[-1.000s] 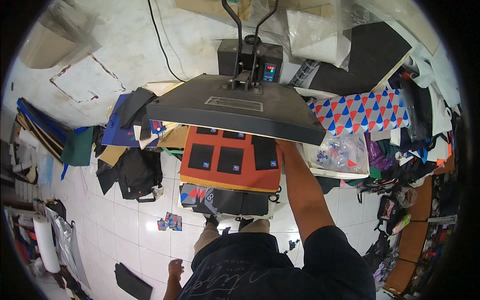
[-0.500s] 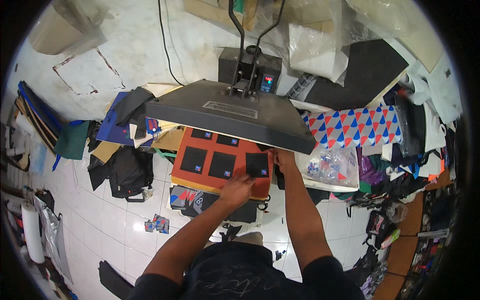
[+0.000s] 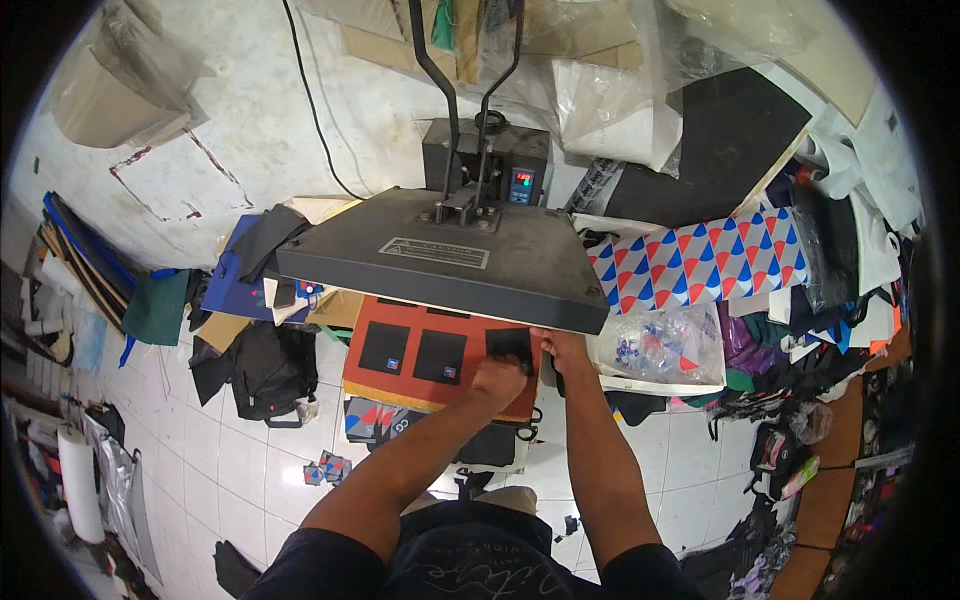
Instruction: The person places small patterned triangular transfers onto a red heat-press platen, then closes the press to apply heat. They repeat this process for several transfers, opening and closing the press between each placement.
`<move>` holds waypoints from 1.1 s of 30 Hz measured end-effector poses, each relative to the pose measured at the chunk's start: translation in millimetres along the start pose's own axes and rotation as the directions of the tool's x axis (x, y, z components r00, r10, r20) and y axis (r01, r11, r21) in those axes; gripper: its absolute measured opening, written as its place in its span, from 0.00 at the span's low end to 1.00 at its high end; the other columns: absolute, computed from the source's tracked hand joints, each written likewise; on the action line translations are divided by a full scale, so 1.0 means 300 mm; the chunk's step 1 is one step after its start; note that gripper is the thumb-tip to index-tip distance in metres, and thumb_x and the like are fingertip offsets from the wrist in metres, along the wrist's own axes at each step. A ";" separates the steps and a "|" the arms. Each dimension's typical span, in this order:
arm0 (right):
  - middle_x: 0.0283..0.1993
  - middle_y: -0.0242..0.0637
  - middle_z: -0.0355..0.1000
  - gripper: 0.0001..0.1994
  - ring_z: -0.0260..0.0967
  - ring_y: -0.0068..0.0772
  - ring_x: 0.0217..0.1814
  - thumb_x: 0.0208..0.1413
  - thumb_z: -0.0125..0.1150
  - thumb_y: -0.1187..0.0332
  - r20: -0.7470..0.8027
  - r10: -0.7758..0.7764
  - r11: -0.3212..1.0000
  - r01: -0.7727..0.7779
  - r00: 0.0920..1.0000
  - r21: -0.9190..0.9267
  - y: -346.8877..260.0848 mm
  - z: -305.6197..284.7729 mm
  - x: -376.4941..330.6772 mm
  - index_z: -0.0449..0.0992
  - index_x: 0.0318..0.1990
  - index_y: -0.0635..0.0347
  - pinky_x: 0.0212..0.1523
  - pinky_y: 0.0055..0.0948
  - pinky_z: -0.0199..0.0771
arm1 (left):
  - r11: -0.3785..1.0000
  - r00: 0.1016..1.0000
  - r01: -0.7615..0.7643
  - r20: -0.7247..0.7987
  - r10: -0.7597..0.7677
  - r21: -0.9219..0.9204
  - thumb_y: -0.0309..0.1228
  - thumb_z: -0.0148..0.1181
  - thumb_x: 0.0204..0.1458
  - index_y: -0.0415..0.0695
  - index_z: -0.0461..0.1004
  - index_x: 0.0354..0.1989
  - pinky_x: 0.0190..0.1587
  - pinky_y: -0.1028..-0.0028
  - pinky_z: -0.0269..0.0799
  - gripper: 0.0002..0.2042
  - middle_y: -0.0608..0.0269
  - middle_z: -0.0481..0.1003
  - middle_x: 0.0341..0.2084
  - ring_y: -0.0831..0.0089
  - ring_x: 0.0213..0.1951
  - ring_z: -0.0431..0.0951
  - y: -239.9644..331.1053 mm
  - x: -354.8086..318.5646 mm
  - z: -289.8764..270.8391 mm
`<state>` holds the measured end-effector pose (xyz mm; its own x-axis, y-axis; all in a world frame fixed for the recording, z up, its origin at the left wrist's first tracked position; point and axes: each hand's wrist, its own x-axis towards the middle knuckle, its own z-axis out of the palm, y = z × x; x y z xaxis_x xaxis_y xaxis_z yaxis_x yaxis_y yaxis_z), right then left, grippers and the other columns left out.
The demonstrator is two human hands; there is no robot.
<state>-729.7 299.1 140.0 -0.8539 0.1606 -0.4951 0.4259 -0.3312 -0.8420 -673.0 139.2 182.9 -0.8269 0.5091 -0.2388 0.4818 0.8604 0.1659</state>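
A heat press with a large dark upper plate (image 3: 430, 245) is raised over an orange-red pad (image 3: 400, 388). On the pad lie several black fabric squares; the left one (image 3: 384, 345) and the middle one (image 3: 440, 352) each bear a small blue-and-red emblem near the lower right corner. My left hand (image 3: 502, 380) rests on the lower part of the right-hand black square (image 3: 505, 342), fingers bent together and covering its emblem area. Beside that square's upper right corner, my right hand (image 3: 563, 347) has its fingers curled, close under the plate's front edge. Whatever either hand pinches is hidden.
The press handle (image 3: 432, 75) rises at the back beside a small lit display (image 3: 521, 185). To the right are a patterned roll (image 3: 700, 262) and a white tray of plastic bags (image 3: 660, 385). A black backpack (image 3: 270, 370) sits left; scissors (image 3: 532, 425) hang by the pad's front.
My left hand has moved right and slightly forward onto the right-hand square, covering its emblem. My right hand stays by the square's upper corner. The head view has shifted, so the plate hides more of the back row.
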 end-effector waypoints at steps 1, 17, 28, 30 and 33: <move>0.40 0.30 0.78 0.08 0.78 0.26 0.32 0.63 0.53 0.65 -0.012 -0.008 1.000 0.008 1.000 -0.005 0.002 -0.004 0.003 0.71 0.47 0.51 0.25 0.21 0.66 | 1.000 1.000 -0.001 -0.002 0.001 0.002 0.26 0.58 0.48 0.37 0.79 0.38 0.41 0.62 0.79 0.10 0.51 0.76 0.36 0.57 0.41 0.80 0.010 0.007 -0.004; 0.39 0.35 0.77 0.09 0.77 0.32 0.37 0.59 0.56 0.66 0.087 -0.459 0.709 0.424 0.884 -0.563 0.151 0.009 0.256 0.73 0.45 0.56 0.31 0.28 0.71 | 0.933 0.909 -0.257 -0.266 0.322 0.251 0.33 0.52 0.53 0.43 0.74 0.42 0.48 0.57 0.69 0.11 0.55 0.74 0.36 0.59 0.43 0.76 -0.098 -0.106 0.131; 0.43 0.40 0.76 0.12 0.75 0.40 0.44 0.56 0.59 0.65 0.162 -0.667 0.298 0.460 0.727 -0.836 0.288 -0.040 0.393 0.75 0.46 0.59 0.40 0.36 0.73 | 0.949 0.919 -0.240 -0.267 0.289 0.203 0.33 0.51 0.53 0.48 0.76 0.41 0.46 0.63 0.65 0.10 0.61 0.74 0.36 0.65 0.42 0.75 -0.091 -0.165 0.105; 0.46 0.42 0.75 0.14 0.73 0.46 0.48 0.54 0.60 0.64 0.250 -0.667 0.099 0.416 0.702 -0.904 0.290 0.003 0.351 0.75 0.47 0.57 0.46 0.40 0.73 | 0.954 0.927 -0.217 -0.264 0.267 0.205 0.33 0.51 0.53 0.48 0.76 0.41 0.47 0.63 0.65 0.10 0.62 0.74 0.36 0.65 0.42 0.75 -0.108 -0.180 0.109; 0.61 0.51 0.64 0.25 0.60 0.56 0.64 0.55 0.55 0.55 0.230 -0.528 0.127 0.344 0.817 -0.930 0.263 0.036 0.298 0.69 0.58 0.58 0.63 0.47 0.59 | 0.957 0.939 -0.198 -0.239 0.247 0.213 0.33 0.51 0.54 0.49 0.76 0.41 0.47 0.62 0.64 0.10 0.62 0.73 0.36 0.65 0.42 0.74 -0.120 -0.191 0.113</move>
<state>-775.6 277.2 31.7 -0.9917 0.0920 0.0898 0.0383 0.8782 -0.4767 -633.2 79.8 158.1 -0.7265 0.6857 0.0451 0.6865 0.7271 0.0024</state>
